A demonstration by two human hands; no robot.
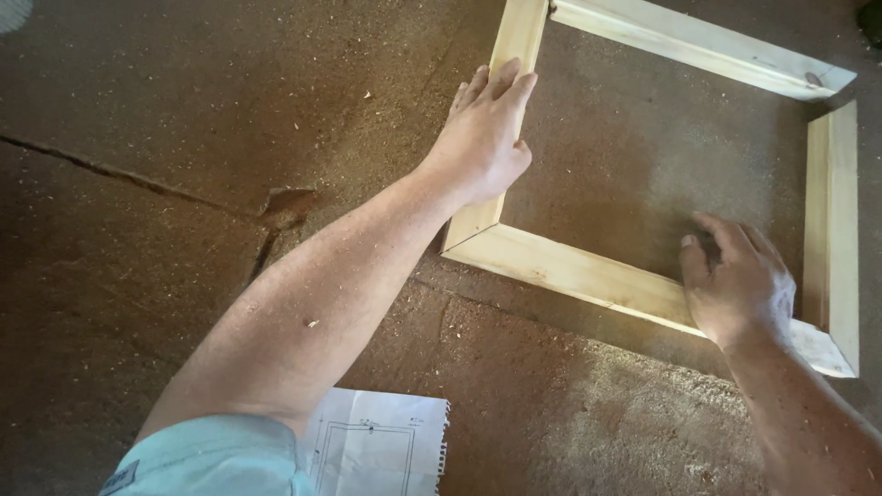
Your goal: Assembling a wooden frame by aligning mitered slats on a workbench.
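Hidden: I cannot see under my right hand, so the stretch of the near board beneath it, and the mitre just past the wrist, are covered. The far board is cut off by the top edge. The sheet of paper near my left elbow is partly behind the light blue sleeve.
Frame: four pale wooden boards lie flat on the dusty floor as an open rectangle; at the far right corner a gap shows between the far board and the right board.
Long axes: the left board runs away from me under my left palm; the near board runs from below my left hand across to my right.
Left hand: flat, fingers together, pressed along the left board, pointing away.
Right hand: fingers curled and loosely spread, resting on the near board's inner edge; I cannot tell whether it grips.
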